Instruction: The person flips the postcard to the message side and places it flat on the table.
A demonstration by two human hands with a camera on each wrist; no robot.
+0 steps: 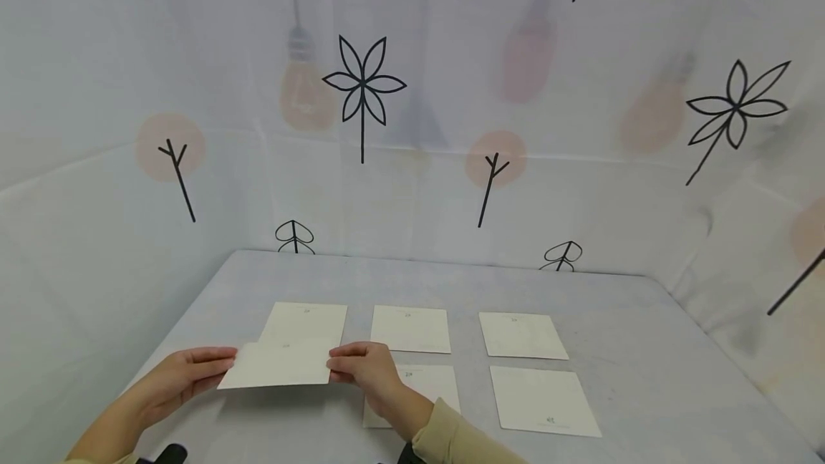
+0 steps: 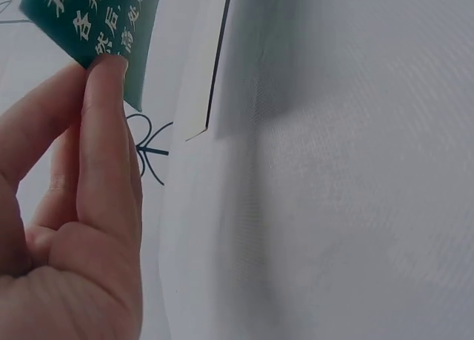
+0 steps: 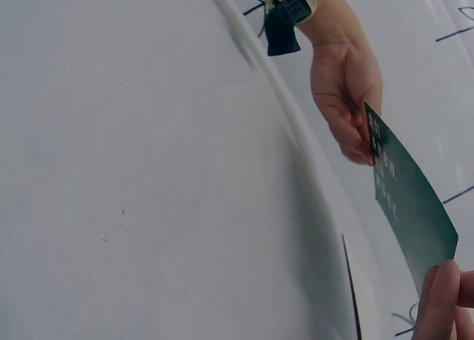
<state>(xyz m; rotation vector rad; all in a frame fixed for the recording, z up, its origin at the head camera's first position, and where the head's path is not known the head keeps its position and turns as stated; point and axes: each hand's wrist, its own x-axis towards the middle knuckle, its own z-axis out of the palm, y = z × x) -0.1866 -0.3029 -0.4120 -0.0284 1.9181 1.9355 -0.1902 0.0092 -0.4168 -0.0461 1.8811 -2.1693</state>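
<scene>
Between my two hands a postcard (image 1: 280, 365) is held above the table at the front left, its pale side up in the head view. Its underside (image 2: 92, 21) is green with white written characters in the left wrist view. My left hand (image 1: 174, 382) pinches the card's left edge between thumb and fingers. At its right edge my right hand (image 1: 370, 371) pinches it likewise. Behind it, a pale card (image 1: 306, 317) lies on the table, partly covered from sight by the held one. Another flat card (image 1: 425, 385) is partly hidden beneath my right forearm.
Further pale cards lie flat in rows: one at back middle (image 1: 410, 328), one at back right (image 1: 523, 335) and one at front right (image 1: 544, 399). The table (image 1: 657, 349) has a light cloth, and a patterned curtain (image 1: 412, 199) stands along its back edge.
</scene>
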